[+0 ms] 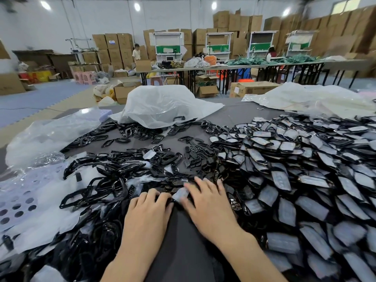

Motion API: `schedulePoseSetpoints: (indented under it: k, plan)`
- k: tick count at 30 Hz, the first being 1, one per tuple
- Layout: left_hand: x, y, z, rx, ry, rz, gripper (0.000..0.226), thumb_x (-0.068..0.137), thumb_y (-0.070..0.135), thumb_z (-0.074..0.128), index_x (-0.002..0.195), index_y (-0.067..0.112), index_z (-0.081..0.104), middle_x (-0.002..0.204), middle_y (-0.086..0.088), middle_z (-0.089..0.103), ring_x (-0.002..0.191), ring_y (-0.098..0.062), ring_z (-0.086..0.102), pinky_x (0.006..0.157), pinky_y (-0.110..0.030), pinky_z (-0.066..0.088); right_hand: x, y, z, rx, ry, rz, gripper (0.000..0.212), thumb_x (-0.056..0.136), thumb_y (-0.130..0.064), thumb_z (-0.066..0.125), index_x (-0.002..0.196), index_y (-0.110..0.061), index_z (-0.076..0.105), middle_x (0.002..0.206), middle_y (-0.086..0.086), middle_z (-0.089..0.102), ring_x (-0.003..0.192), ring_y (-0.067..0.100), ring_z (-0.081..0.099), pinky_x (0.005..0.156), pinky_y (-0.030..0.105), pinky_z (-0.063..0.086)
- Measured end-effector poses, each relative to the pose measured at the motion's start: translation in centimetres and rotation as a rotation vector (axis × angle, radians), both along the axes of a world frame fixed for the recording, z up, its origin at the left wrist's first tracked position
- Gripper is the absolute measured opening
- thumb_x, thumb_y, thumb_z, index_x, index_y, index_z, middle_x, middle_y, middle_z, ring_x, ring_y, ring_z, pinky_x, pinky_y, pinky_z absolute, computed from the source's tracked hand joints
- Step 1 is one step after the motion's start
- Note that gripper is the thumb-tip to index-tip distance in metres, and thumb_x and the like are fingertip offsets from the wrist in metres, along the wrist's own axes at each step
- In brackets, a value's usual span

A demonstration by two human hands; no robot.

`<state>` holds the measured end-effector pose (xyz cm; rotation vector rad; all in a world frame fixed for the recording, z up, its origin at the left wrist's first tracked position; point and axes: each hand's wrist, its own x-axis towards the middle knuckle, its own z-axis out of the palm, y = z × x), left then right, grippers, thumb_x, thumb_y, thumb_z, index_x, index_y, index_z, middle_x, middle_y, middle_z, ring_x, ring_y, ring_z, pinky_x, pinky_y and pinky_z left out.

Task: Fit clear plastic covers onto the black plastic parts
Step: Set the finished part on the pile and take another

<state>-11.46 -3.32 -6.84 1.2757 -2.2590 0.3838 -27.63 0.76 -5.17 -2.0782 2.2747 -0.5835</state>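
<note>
Jointly left hand (149, 208), right hand (206, 202) pinch film-faced part (180, 193).

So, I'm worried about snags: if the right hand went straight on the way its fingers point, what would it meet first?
Probably the loose black parts scattered just beyond the right hand's fingers, which pinch a covered piece; depth is unclear, but nothing else shows in between.
</note>
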Motion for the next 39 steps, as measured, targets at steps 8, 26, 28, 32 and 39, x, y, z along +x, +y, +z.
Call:
schedulePoseSetpoints:
  k: [8,26,28,32,39]
  plan:
    - [-0.1,0.5,0.6,0.073,0.168,0.018,0.014,0.081,0.027,0.078,0.089,0.022,0.067,0.073,0.006,0.068,0.07,-0.018,0.067,0.066,-0.034,0.052,-0.4,0.4,-1.1,-0.03,0.017,0.01,0.037,0.099,-0.06,0.034,0.123,-0.038,0.051,0.124,-0.015,0.05,0.117,0.014,0.043,0.098,0.03,0.037]
    - [0.1,1.2,2.0,0.179,0.425,0.061,0.041,0.101,0.036,0.034,0.125,0.019,0.062,0.097,0.002,0.055,0.069,-0.024,0.056,0.064,-0.036,0.048,4.0,-10.0,6.3,-0.038,-0.51,0.08,0.036,0.1,-0.042,0.047,0.129,-0.024,0.06,0.122,0.002,0.065,0.111,0.021,0.06,0.096,0.035,0.045]
    - [0.2,1.2,2.0,0.218,0.418,0.078,0.042,0.101,0.034,0.035,0.135,0.019,0.056,0.101,0.0,0.05,0.069,-0.025,0.054,0.062,-0.036,0.045,5.3,-11.7,6.9,0.107,-0.6,0.06,0.044,0.097,-0.052,0.047,0.127,-0.022,0.061,0.122,0.004,0.066,0.113,0.023,0.06,0.093,0.035,0.045]
    - [0.3,1.3,2.2,0.28,0.406,0.088,0.043,0.101,0.026,0.041,0.143,0.024,0.045,0.102,0.001,0.042,0.073,-0.022,0.051,0.062,-0.032,0.041,6.9,-12.8,5.8,0.205,-0.545,0.1,0.03,0.094,-0.035,0.059,0.105,-0.011,0.071,0.112,0.01,0.071,0.1,0.029,0.066,0.085,0.033,0.049]
    - [0.5,1.7,2.6,0.22,0.603,-0.063,0.038,0.1,0.028,0.039,0.136,0.025,0.051,0.103,0.009,0.043,0.075,-0.015,0.054,0.067,-0.034,0.05,3.5,-9.4,4.3,0.007,-0.957,-0.002,0.032,0.091,-0.002,0.057,0.12,-0.009,0.066,0.072,0.001,0.066,0.058,0.011,0.063,0.062,0.025,0.055]
